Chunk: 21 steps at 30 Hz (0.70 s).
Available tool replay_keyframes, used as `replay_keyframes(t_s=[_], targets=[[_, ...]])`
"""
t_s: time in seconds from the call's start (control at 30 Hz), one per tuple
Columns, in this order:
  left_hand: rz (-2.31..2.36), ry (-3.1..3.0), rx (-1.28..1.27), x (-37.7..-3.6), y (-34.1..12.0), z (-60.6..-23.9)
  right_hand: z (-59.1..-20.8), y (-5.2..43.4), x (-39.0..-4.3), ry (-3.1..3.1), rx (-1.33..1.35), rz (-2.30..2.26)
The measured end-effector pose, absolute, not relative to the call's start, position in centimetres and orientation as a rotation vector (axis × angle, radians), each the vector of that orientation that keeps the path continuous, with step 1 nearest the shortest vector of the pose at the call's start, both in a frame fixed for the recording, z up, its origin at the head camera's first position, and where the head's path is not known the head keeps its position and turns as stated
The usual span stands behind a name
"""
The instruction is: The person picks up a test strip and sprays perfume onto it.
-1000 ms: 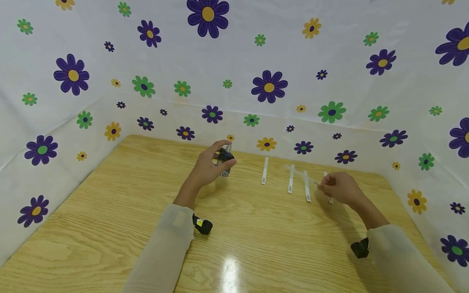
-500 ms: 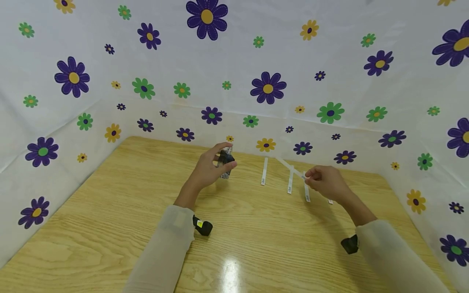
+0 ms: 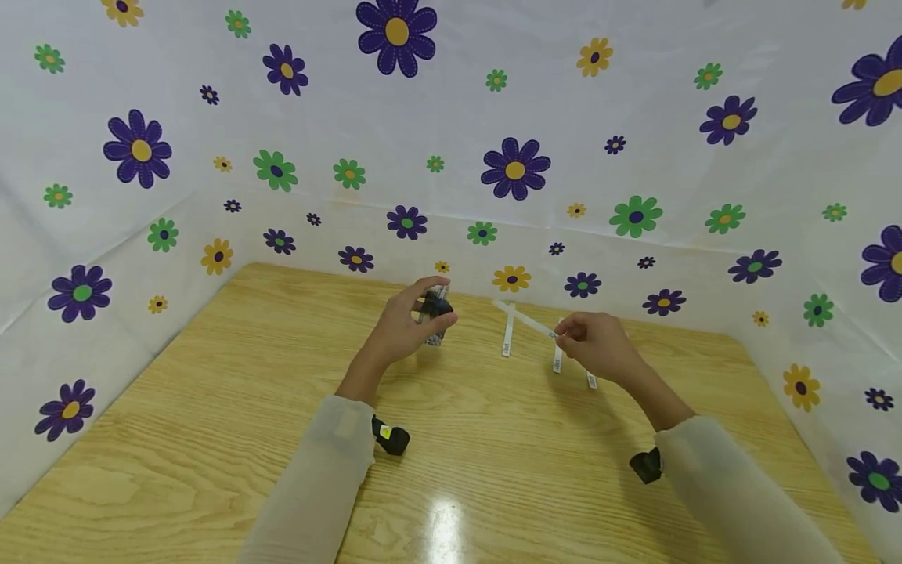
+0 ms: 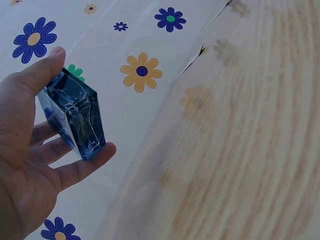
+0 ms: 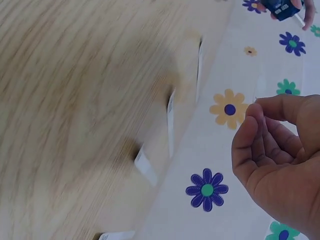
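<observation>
My left hand (image 3: 395,327) holds up a dark blue, faceted glass perfume bottle (image 3: 437,305) near the back of the table. In the left wrist view the bottle (image 4: 80,115) sits between the fingertips. With thumb and fingertips, my right hand (image 3: 600,345) pinches the printed end of a white paper test strip (image 3: 527,319). The strip's free end points left toward the bottle, apart from it. Below lie more white strips: one (image 3: 506,338) to the left, another (image 3: 557,362) in the middle and a third (image 3: 591,381) partly hidden by my right hand.
The wooden table (image 3: 451,423) meets a white flower-print cloth (image 3: 324,102) at its back and sides. Several strips lie apart along the back edge in the right wrist view, among them a tilted-looking one (image 5: 145,168). Black wrist cameras sit at both cuffs.
My right hand has moved left with the pinched strip, from over the rightmost strips toward the bottle. The left hand stays nearly still with the bottle.
</observation>
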<state>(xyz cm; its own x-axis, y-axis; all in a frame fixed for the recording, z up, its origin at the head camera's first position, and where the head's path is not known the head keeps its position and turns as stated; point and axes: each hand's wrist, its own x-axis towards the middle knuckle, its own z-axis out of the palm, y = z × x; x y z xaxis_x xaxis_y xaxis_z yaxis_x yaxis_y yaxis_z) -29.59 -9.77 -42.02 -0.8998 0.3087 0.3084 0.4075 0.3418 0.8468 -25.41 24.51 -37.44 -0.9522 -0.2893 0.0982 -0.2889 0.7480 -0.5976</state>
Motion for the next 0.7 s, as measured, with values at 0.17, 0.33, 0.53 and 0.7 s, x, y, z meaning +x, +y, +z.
replay_keyframes(t_s=[0.17, 0.33, 0.53, 0.7], targets=[[-1.600, -2.497, -0.679, -29.6, -9.7, -42.1, -37.3, 23.1, -25.3, 2.953, -0.531, -1.028], [-1.570, -2.508, -0.693, -29.7, -9.6, -42.1, -36.9, 21.7, -25.0, 2.958, -0.588, -1.060], [-1.555, -2.522, -0.717, -29.6, -9.6, -42.1, -36.3, 20.2, -24.7, 2.942, -0.603, -1.108], [-1.534, -2.519, -0.733, -29.4, -9.6, -42.1, -36.3, 19.3, -24.5, 2.924, -0.574, -1.138]])
